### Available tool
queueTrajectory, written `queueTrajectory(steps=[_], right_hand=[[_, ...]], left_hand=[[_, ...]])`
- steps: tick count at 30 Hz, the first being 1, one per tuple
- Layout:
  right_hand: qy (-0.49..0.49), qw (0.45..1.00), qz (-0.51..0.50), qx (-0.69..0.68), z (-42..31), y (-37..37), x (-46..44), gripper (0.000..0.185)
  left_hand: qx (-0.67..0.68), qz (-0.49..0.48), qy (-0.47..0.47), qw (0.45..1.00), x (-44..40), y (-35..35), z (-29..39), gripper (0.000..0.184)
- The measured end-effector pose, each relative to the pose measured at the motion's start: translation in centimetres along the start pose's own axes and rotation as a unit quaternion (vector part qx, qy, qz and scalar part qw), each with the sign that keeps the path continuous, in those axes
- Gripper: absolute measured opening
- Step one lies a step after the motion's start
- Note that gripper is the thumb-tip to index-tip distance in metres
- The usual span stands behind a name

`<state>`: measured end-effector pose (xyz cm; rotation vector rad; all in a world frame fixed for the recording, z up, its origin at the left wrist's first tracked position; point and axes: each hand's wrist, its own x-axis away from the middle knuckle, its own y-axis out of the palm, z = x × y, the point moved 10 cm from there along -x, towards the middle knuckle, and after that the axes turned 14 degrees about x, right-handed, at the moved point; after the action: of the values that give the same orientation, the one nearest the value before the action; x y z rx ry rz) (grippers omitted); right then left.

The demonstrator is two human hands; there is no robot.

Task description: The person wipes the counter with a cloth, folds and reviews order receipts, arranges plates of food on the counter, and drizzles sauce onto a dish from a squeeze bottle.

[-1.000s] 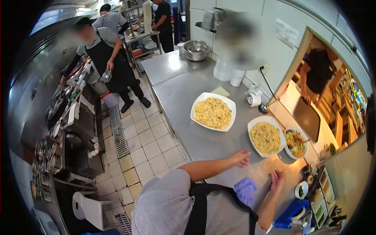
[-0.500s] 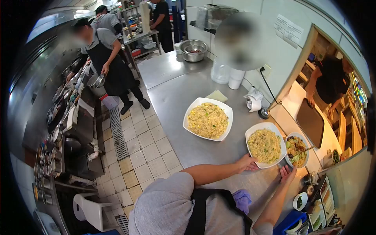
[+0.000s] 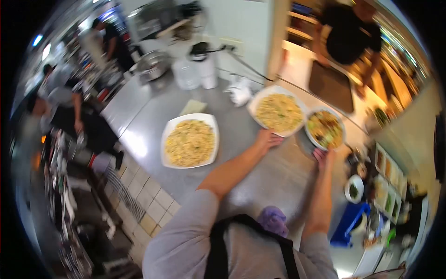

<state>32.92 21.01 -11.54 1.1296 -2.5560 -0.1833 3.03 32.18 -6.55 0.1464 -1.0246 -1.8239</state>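
Note:
My left hand [image 3: 268, 140] is at the near edge of a square white bowl of fried rice [image 3: 278, 112], its thumb side against the rim and its fingers partly under the bowl. My right hand [image 3: 324, 156] grips the near rim of a round bowl [image 3: 325, 129] of mixed food with greens, just right of the rice. A second square bowl of fried rice [image 3: 190, 141] stands farther left on the steel counter [image 3: 251, 179], touched by neither hand. A purple cloth [image 3: 273, 220] lies close to my apron.
Beyond the pass opening, a person [image 3: 348, 35] in black stands by a dark tray [image 3: 331, 86]. A metal bowl [image 3: 153, 65] and white containers line the wall. Ingredient trays [image 3: 387, 186] and a blue box [image 3: 348, 225] are at right. Other people work at left.
Both hands have reached forward; the right-hand square bowl and the round bowl have moved toward the pass opening. The view has turned right. The purple cloth stays near my apron.

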Motion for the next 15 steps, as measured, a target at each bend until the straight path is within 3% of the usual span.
queueTrajectory(steps=[4, 6, 9, 11, 12, 14, 15], right_hand=[[0.056, 0.997, 0.007, 0.056, -0.1, -0.7, -1.4, 0.049], [0.024, 0.999, 0.012, 0.022, -0.7, -1.1, -1.1, 0.058], [0.023, 0.998, -0.030, -0.044, -1.2, -0.6, -0.8, 0.060], [0.008, 0.995, -0.069, -0.068, -1.3, -0.4, -0.5, 0.062], [0.000, 0.993, -0.088, -0.081, -1.6, 0.0, -0.3, 0.063], [-0.013, 0.992, -0.081, -0.099, -2.2, 0.6, -0.4, 0.063], [-0.027, 0.989, -0.087, -0.117, -1.6, 0.4, -1.5, 0.063]], left_hand=[[-0.002, 0.042, -0.038, 0.998, -5.8, 1.1, -0.7, 0.034], [-0.027, 0.016, -0.034, 0.999, -8.4, 1.5, -1.2, 0.034], [-0.103, 0.010, 0.080, 0.991, -5.6, 3.0, 2.4, 0.039], [-0.172, -0.082, 0.172, 0.966, -1.9, 4.1, 5.9, 0.042], [-0.207, -0.128, 0.216, 0.945, 1.1, 4.4, 7.7, 0.044], [-0.295, -0.106, 0.306, 0.899, 8.8, 1.9, 11.8, 0.046], [-0.524, 0.017, 0.368, 0.768, 13.7, -0.1, 14.6, 0.046]])
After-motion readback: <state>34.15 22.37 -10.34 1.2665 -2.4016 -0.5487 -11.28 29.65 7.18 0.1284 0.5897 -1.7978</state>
